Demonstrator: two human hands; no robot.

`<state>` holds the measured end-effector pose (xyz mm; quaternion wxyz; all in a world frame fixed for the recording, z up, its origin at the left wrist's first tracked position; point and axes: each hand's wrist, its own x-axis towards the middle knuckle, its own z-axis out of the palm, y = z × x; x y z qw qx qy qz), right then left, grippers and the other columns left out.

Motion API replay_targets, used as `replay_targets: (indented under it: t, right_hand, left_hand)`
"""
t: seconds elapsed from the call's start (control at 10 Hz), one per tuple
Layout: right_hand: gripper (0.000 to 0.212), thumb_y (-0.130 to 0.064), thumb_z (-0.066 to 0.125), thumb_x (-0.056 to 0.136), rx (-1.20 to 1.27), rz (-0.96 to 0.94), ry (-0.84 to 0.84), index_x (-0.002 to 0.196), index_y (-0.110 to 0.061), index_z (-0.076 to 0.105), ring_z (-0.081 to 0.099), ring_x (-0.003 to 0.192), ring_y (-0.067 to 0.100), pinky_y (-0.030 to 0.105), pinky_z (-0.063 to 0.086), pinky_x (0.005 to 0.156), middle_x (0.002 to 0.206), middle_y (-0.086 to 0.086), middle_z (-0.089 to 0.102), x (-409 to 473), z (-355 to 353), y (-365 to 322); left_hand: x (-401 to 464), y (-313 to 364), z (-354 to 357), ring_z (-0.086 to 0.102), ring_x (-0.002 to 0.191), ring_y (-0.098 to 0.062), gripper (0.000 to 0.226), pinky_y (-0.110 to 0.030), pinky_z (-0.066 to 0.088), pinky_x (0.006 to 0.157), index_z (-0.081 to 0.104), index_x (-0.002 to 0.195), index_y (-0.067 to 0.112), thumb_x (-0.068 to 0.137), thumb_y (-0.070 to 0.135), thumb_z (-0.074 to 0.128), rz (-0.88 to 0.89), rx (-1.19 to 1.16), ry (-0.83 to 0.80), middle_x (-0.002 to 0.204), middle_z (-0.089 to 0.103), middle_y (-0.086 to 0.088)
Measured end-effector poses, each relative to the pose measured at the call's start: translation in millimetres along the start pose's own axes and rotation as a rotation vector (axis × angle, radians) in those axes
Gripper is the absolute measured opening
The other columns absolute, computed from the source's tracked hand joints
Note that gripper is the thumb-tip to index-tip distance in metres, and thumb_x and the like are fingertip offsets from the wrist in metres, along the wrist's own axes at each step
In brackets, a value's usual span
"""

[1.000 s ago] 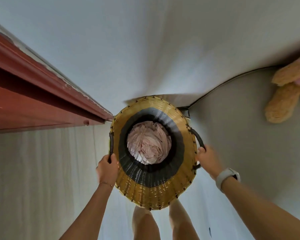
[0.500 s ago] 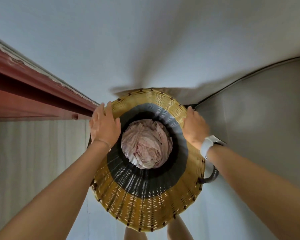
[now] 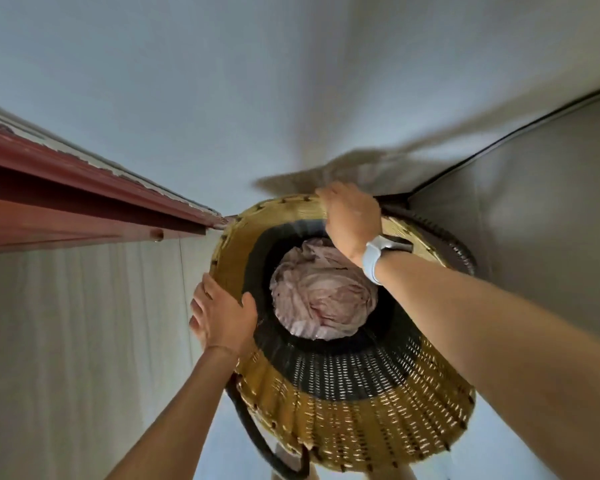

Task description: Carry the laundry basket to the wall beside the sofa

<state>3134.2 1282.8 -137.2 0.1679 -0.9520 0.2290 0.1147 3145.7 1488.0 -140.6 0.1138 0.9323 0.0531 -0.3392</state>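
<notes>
A woven yellow and black laundry basket point(image 3: 361, 420) stands on the floor against the white wall point(image 3: 257, 81), with the grey sofa point(image 3: 541, 220) at its right. Pale pink laundry point(image 3: 323, 299) lies crumpled at its bottom. My left hand point(image 3: 222, 317) clasps the basket's left rim, thumb inside. My right hand point(image 3: 352, 220), a white watch on its wrist, grips the far rim next to the wall. Both dark handles hang free: one point(image 3: 260, 441) at the lower left, the other point(image 3: 451, 244) by the sofa.
A dark red door frame point(image 3: 84, 202) runs along the left, ending close to the basket's far left rim. Pale wood floor point(image 3: 84, 341) lies at the left. My legs show under the basket at the bottom edge.
My hands left the handles and took the rim. Since half a second ago the basket has turned, my right hand has slid to the far rim and my left to the near left.
</notes>
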Motion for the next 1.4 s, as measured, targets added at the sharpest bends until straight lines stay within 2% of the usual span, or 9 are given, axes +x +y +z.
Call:
replay_targets:
  t: [0.1, 0.2, 0.4, 0.6, 0.7, 0.8, 0.9, 1.2, 1.4]
  right_hand:
    - [0.04, -0.004, 0.053, 0.08, 0.145, -0.156, 0.152, 0.12, -0.008, 0.056, 0.062, 0.108, 0.032, 0.043, 0.047, 0.095, 0.116, 0.013, 0.066, -28, 11, -10]
    - [0.035, -0.016, 0.046, 0.087, 0.283, -0.083, 0.245, 0.122, -0.013, 0.048, 0.056, 0.113, 0.026, 0.044, 0.045, 0.1, 0.119, 0.011, 0.063, -83, 25, 3]
    - [0.021, -0.02, 0.045, 0.088, 0.176, 0.292, 0.282, 0.1, -0.009, 0.059, 0.062, 0.089, 0.031, 0.043, 0.052, 0.075, 0.094, 0.013, 0.065, -142, 37, 66]
    - [0.027, -0.018, 0.055, 0.088, 0.308, 0.609, 0.349, 0.106, 0.0, 0.052, 0.054, 0.1, 0.031, 0.042, 0.049, 0.088, 0.109, 0.02, 0.056, -153, 25, 101]
    - [0.037, -0.029, 0.047, 0.091, 0.304, 0.681, 0.207, 0.121, -0.008, 0.05, 0.054, 0.111, 0.031, 0.048, 0.047, 0.094, 0.119, 0.015, 0.058, -145, 27, 112]
    - [0.033, -0.026, 0.039, 0.094, 0.249, 0.58, 0.043, 0.117, -0.008, 0.054, 0.057, 0.099, 0.031, 0.048, 0.051, 0.081, 0.113, 0.014, 0.059, -138, 28, 113]
    - [0.028, -0.015, 0.046, 0.092, 0.173, 0.42, 0.113, 0.113, -0.002, 0.06, 0.058, 0.095, 0.036, 0.042, 0.05, 0.071, 0.109, 0.017, 0.059, -108, 18, 113]
    - [0.03, -0.014, 0.045, 0.091, 0.093, 0.261, 0.198, 0.116, -0.007, 0.06, 0.053, 0.108, 0.037, 0.045, 0.048, 0.076, 0.11, 0.021, 0.06, -21, -16, 102]
    - [0.037, -0.003, 0.04, 0.088, 0.239, 0.327, 0.148, 0.122, -0.005, 0.056, 0.051, 0.114, 0.038, 0.043, 0.043, 0.094, 0.12, 0.023, 0.059, -6, -20, 93]
  left_hand:
    - [11, 14, -6, 0.018, 0.142, -0.035, 0.07, -0.054, 0.02, 0.114, 0.012, 0.145, 0.014, 0.088, 0.029, 0.05, 0.162, 0.014, 0.058, 0.155, 0.017, -0.015]
    - [21, 57, -13, 0.016, 0.144, -0.03, 0.064, -0.049, 0.018, 0.116, 0.016, 0.146, 0.019, 0.091, 0.03, 0.047, 0.438, 0.111, 0.079, 0.156, 0.02, -0.011]
    - [35, 91, -2, 0.045, 0.123, -0.035, 0.042, -0.047, 0.036, 0.1, 0.041, 0.134, 0.02, 0.094, 0.031, 0.041, 0.709, 0.383, 0.048, 0.133, 0.051, -0.014]
    - [28, 80, 9, 0.053, 0.102, -0.036, 0.029, -0.044, 0.04, 0.085, 0.057, 0.11, 0.009, 0.094, 0.028, 0.041, 0.675, 0.336, 0.161, 0.111, 0.06, -0.016]
    - [29, 68, 6, 0.055, 0.102, -0.037, 0.03, -0.046, 0.044, 0.082, 0.056, 0.112, 0.008, 0.095, 0.027, 0.04, 0.551, 0.305, 0.175, 0.114, 0.06, -0.016]
    - [33, 57, -1, 0.057, 0.099, -0.038, 0.03, -0.046, 0.045, 0.078, 0.057, 0.111, 0.007, 0.095, 0.027, 0.04, 0.491, 0.272, 0.188, 0.114, 0.06, -0.016]
    - [38, 43, -11, 0.059, 0.095, -0.034, 0.03, -0.041, 0.045, 0.072, 0.06, 0.105, 0.011, 0.095, 0.029, 0.039, 0.467, 0.252, 0.215, 0.108, 0.064, -0.012]
    - [59, 48, -34, 0.064, 0.09, -0.037, 0.033, -0.042, 0.048, 0.076, 0.064, 0.1, 0.012, 0.094, 0.035, 0.04, 0.341, 0.188, 0.296, 0.106, 0.067, -0.011]
    - [58, 52, -35, 0.061, 0.101, -0.037, 0.032, -0.042, 0.049, 0.076, 0.059, 0.112, 0.01, 0.095, 0.028, 0.038, 0.322, 0.129, 0.265, 0.12, 0.061, -0.014]
